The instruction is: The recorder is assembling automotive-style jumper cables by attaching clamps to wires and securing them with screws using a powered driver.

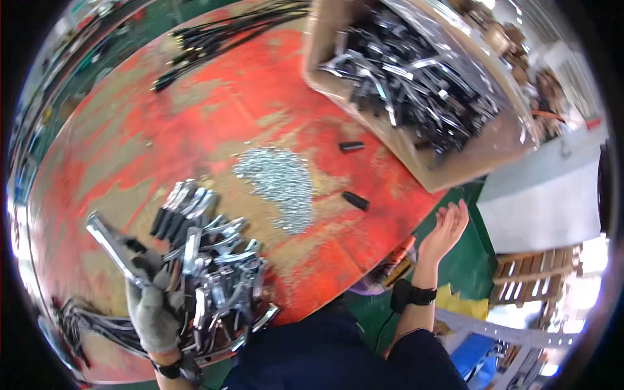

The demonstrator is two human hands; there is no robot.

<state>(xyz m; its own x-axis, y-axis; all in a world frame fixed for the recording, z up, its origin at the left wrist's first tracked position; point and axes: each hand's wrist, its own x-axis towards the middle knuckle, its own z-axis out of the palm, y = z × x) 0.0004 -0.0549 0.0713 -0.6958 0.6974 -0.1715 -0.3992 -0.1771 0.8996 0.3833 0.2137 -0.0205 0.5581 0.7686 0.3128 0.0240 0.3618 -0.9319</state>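
Table: red, worn to tan in irregular streaks and patches. Glove: grey. Bar: bright silver. Heap: silver, some pieces black-ended. Pins: pale silver. Sleeves: plain black. Box: brown; contents mottled black and silver. Floor: green. Wristband: black. Clothing: dark navy.

The left hand grips a metal bar. The right hand hovers open past the bench's right edge.
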